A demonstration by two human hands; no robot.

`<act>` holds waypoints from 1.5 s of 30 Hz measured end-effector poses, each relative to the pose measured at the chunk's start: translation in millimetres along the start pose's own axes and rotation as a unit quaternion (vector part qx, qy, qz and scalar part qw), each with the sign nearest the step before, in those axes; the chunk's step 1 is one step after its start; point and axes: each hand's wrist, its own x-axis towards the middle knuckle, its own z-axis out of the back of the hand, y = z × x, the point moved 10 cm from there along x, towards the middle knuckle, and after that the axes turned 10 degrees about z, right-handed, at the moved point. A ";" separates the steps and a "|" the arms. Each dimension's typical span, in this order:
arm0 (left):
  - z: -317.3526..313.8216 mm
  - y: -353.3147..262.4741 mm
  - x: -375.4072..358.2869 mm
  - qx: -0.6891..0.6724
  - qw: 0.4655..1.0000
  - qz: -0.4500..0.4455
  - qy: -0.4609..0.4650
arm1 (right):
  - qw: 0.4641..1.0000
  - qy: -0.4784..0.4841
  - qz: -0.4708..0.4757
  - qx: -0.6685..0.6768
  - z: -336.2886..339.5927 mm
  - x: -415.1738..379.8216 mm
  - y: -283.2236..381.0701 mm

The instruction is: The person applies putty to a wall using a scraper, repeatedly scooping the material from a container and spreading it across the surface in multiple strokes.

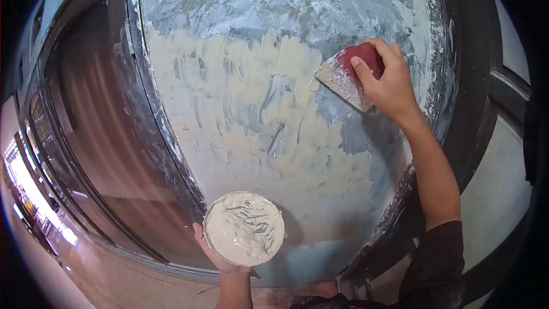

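Note:
My right hand [392, 77] grips a dark red putty spreader [349, 71], thumb on its near face. Pale putty coats its wide blade, whose edge is at the wall panel [331, 17], by the right border of a cream putty layer [246, 97]. Blue-grey surface shows through that layer in streaks and patches. Low in the view, my left hand [214, 254] holds up a round container of putty [245, 229] from below, its fingers mostly hidden. Ridges and scrape marks run across the putty in it.
A dark-framed door with a brown curtained pane [97, 120] stands left of the panel. On the right is dark woodwork with pale panels [497, 194]. Tiled floor [108, 269] lies below, with bright daylight at far left.

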 end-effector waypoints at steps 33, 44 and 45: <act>-62.6 26.6 -0.9 -0.011 0.992 0.011 0.129 | 0.915 0.169 0.333 0.151 8.8 -65.1 114.0; -65.4 23.0 11.2 0.051 0.996 -0.067 0.032 | 0.865 0.208 0.417 0.184 -2.5 -131.9 153.8; -65.7 24.6 11.4 0.051 0.996 -0.068 0.032 | 0.865 0.215 0.418 0.175 -4.0 -134.0 153.7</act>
